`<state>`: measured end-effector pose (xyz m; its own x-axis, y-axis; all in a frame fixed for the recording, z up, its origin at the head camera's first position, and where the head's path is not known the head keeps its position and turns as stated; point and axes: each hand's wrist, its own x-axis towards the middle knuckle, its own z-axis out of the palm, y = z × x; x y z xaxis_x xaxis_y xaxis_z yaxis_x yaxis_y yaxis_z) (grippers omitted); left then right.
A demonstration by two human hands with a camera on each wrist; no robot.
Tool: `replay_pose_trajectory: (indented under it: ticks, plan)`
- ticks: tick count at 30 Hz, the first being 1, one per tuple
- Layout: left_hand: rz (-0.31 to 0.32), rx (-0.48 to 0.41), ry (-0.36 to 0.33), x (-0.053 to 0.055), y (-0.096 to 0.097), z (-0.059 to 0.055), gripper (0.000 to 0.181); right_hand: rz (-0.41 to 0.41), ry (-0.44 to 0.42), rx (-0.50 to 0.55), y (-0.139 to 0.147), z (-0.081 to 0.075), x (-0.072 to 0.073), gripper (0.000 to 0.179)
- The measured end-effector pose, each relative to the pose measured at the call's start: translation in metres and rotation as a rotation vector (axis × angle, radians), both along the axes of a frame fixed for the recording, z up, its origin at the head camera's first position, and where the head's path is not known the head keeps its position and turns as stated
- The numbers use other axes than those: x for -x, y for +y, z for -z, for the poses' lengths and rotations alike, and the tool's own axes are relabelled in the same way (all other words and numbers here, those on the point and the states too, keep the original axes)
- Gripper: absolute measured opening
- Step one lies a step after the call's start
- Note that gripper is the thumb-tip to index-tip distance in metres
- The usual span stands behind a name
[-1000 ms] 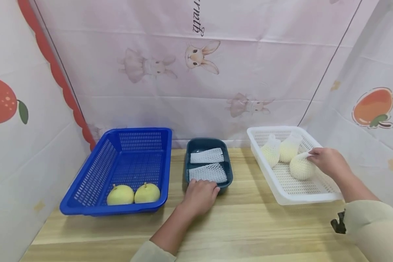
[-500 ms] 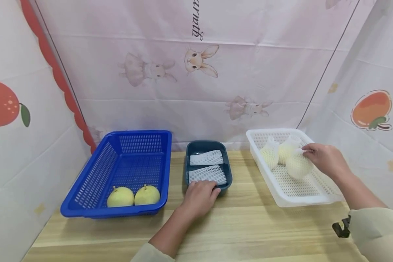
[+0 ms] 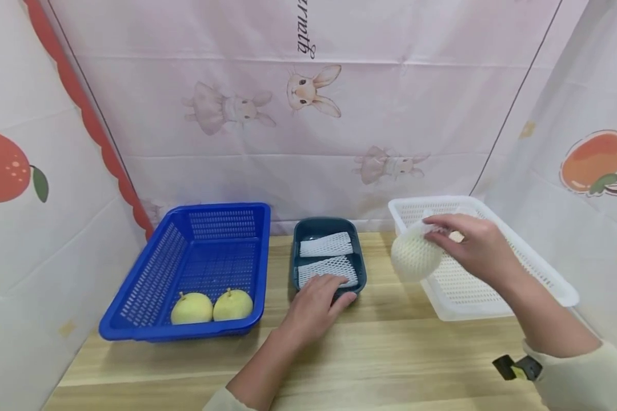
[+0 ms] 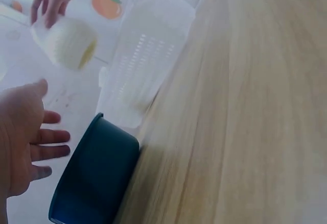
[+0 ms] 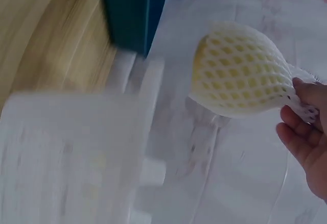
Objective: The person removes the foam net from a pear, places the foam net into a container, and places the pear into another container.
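Note:
My right hand (image 3: 478,248) pinches the gathered end of a white foam net, and a pear (image 3: 416,254) hangs inside it by the left rim of the white basket (image 3: 442,311). In the right wrist view the foam-netted pear (image 5: 240,73) shows yellow through the mesh and at its open end. My left hand (image 3: 313,305), fingers extended, is at the near edge of a dark teal tray (image 3: 361,257). Two flat foam nets (image 3: 327,244) lie in that tray, the nearer one partly behind the fingers. Netted pears in the white basket are mostly hidden behind my right hand.
At the left stands a blue basket (image 3: 264,274) with two bare pears, one pear (image 3: 192,309) beside the other pear (image 3: 233,305) near its front wall. Patterned cloth (image 3: 236,177) encloses the wooden table (image 3: 370,365) at the back and sides.
My right hand has lifted the netted pear from the white basket and carried it left to the rim. My left hand's fingers have spread a little at the teal tray.

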<state>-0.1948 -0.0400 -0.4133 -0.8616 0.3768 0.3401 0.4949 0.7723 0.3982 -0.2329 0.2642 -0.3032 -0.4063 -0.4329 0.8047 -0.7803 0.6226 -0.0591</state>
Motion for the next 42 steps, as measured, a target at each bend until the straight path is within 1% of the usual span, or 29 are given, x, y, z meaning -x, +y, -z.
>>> replay_pose_trajectory:
  ticks: [4, 6, 7, 9, 12, 14, 16, 19, 21, 23, 25, 27, 29, 31, 33, 35, 37, 39, 42]
  plan:
    - [0.073, -0.095, 0.049, -0.012, -0.005, -0.005, 0.053, -0.136, -0.098, 0.001, -0.031, 0.011, -0.011, 0.039]
    - [0.106, -0.138, 0.045, -0.018, -0.007, -0.006, 0.061, -0.196, -0.144, -0.001, -0.046, 0.02, -0.015, 0.037]
    - [0.119, -0.163, 0.026, -0.021, -0.007, -0.006, 0.065, -0.222, -0.162, -0.002, -0.053, 0.025, -0.016, 0.036]
    - [0.126, -0.21, -0.04, -0.026, -0.008, -0.006, 0.074, -0.262, -0.189, -0.004, -0.067, 0.036, -0.018, 0.034]
    - [0.102, -0.287, -0.176, -0.032, -0.011, -0.004, 0.082, -0.3, -0.22, -0.005, -0.085, 0.052, -0.021, 0.03]
    - [0.073, -0.33, -0.261, -0.034, -0.011, 0.0, 0.084, -0.297, -0.259, -0.014, -0.093, 0.062, -0.025, 0.029]
    - [0.041, -0.338, -0.301, -0.035, -0.013, 0.005, 0.082, -0.306, -0.32, -0.03, -0.101, 0.07, -0.028, 0.028]
    - [0.024, -0.319, -0.294, -0.033, -0.016, 0.009, 0.069, -0.307, -0.42, -0.071, -0.111, 0.078, -0.033, 0.026]
    - [0.032, -0.293, -0.269, -0.031, -0.02, 0.011, 0.057, -0.312, -0.471, -0.104, -0.116, 0.081, -0.035, 0.025]
    - [0.055, -0.287, -0.263, -0.028, -0.024, 0.01, 0.047, -0.311, -0.498, -0.125, -0.12, 0.083, -0.036, 0.024]
    - [0.075, -0.291, -0.272, -0.026, -0.029, 0.009, 0.041, -0.309, -0.509, -0.135, -0.121, 0.083, -0.036, 0.025]
    - [0.089, -0.305, -0.289, -0.023, -0.034, 0.007, 0.036, -0.314, -0.513, -0.118, -0.121, 0.082, -0.035, 0.027]
    - [0.088, -0.325, -0.311, -0.021, -0.037, 0.005, 0.034, -0.321, -0.519, -0.089, -0.118, 0.08, -0.034, 0.03]
    - [0.069, -0.335, -0.335, -0.019, -0.039, 0.002, 0.034, -0.33, -0.542, -0.052, -0.115, 0.077, -0.032, 0.035]
    - [0.045, -0.34, -0.36, -0.019, -0.041, 0.0, 0.035, -0.324, -0.585, -0.025, -0.11, 0.075, -0.03, 0.041]
    - [0.019, -0.329, -0.373, -0.019, -0.041, -0.001, 0.037, -0.297, -0.655, -0.015, -0.106, 0.074, -0.028, 0.044]
    - [0.006, -0.32, -0.371, -0.019, -0.042, -0.002, 0.036, -0.258, -0.72, -0.035, -0.102, 0.074, -0.027, 0.041]
    - [0.005, -0.312, -0.354, -0.019, -0.041, -0.002, 0.035, -0.221, -0.779, -0.073, -0.1, 0.074, -0.026, 0.033]
    - [0.021, -0.315, -0.331, -0.019, -0.04, -0.001, 0.033, -0.201, -0.806, -0.131, -0.099, 0.076, -0.024, 0.022]
